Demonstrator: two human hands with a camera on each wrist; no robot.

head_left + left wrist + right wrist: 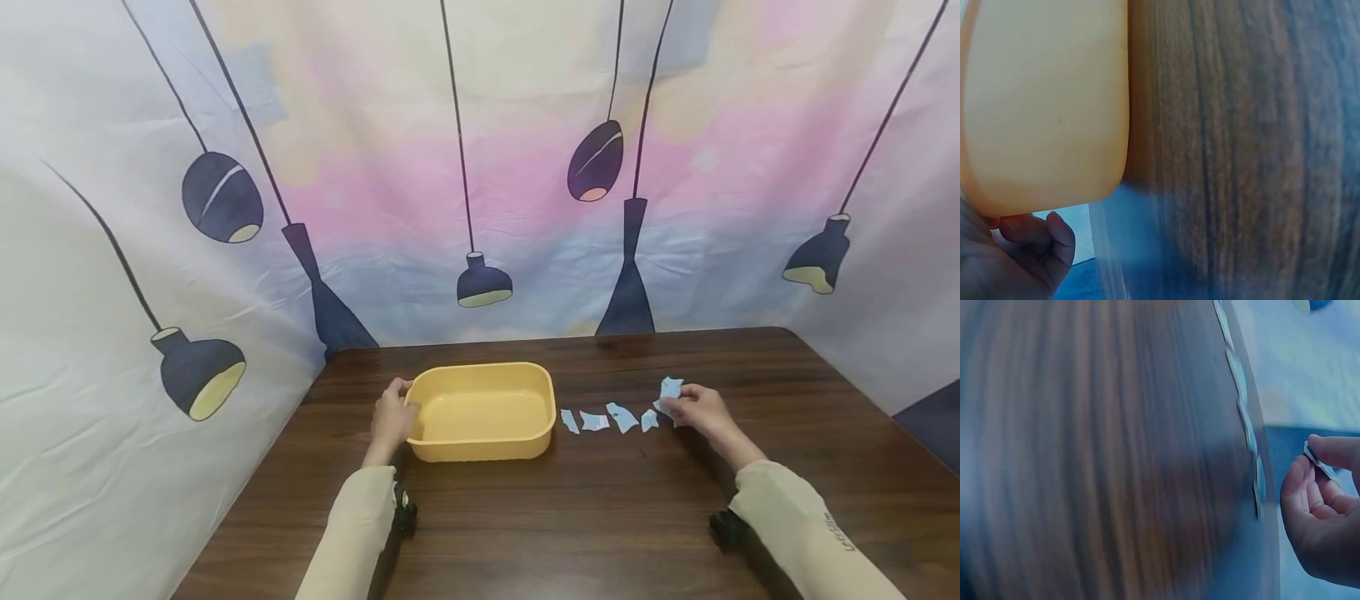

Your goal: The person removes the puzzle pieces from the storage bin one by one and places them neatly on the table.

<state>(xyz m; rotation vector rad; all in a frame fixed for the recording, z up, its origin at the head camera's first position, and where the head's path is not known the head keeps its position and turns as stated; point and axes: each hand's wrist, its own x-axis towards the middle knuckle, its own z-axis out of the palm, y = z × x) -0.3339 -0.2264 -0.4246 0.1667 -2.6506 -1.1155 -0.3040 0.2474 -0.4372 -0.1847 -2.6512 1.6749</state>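
Note:
My left hand (392,417) holds the left end of a yellow plastic basin (480,450) by its rim. In the left wrist view, curled fingers (1054,240) show beside the basin's end wall (1047,125). Over on the right, my right hand (703,410) pinches a torn light-blue scrap of paper (671,387) between thumb and fingers. The right wrist view shows this scrap (1319,464) edge-on, lifted above the table. Several similar paper scraps (621,417) lie in a row between the basin and my right hand; one lies partly hidden behind that hand.
The dark wood-grain table (570,525) runs back to a cloth backdrop (420,167) printed with hanging lamps. Nothing shows inside the basin. A dark device sits under each wrist.

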